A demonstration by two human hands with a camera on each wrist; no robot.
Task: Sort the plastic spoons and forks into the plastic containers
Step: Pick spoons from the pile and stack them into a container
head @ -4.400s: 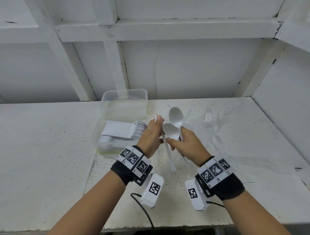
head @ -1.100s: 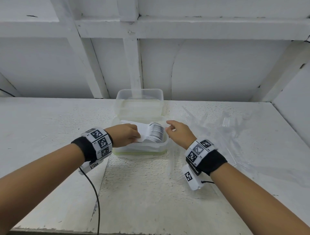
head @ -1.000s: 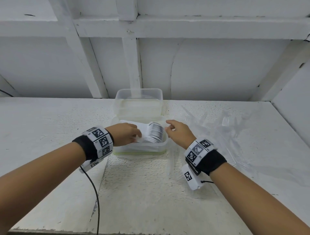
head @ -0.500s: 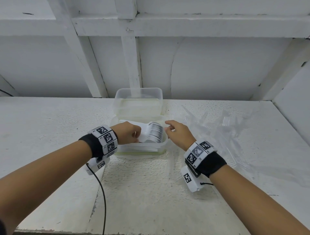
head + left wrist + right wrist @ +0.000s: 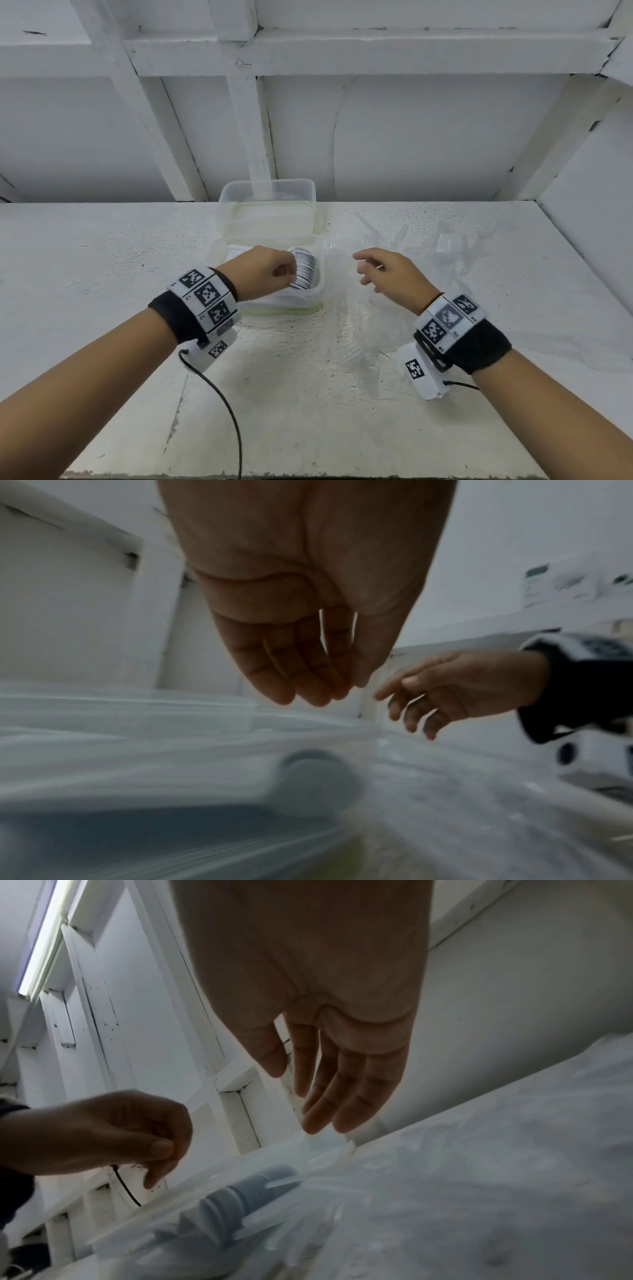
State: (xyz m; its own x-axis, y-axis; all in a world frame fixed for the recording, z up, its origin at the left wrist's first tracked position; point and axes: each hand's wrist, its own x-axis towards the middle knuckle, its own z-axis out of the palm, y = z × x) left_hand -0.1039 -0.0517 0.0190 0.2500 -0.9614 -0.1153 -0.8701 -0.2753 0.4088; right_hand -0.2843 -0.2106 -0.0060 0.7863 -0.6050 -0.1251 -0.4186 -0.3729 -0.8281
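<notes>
A clear near container (image 5: 317, 297) holds a tight stack of white plastic spoons (image 5: 305, 274). My left hand (image 5: 286, 273) hovers over that stack with its fingers loosely bent and nothing between them; the left wrist view shows its bunched fingertips (image 5: 310, 696) above a blurred spoon (image 5: 318, 775). My right hand (image 5: 366, 270) hangs in the air just right of the container, fingers relaxed and spread, holding nothing. Clear plastic forks (image 5: 445, 246) lie scattered on the table under and beyond it. A second clear container (image 5: 267, 205) stands behind the first.
The white table (image 5: 102, 274) ends at a front edge close to me. A white wall with beams stands behind the containers and a side wall closes the right. More clear forks (image 5: 356, 346) lie in front of the right hand. A black cable (image 5: 219, 397) hangs from my left wrist.
My right hand has lifted off the near container's right rim and moved right, opening its fingers. My left hand stays at the spoon stack. Earlier, both hands held white spoons.
</notes>
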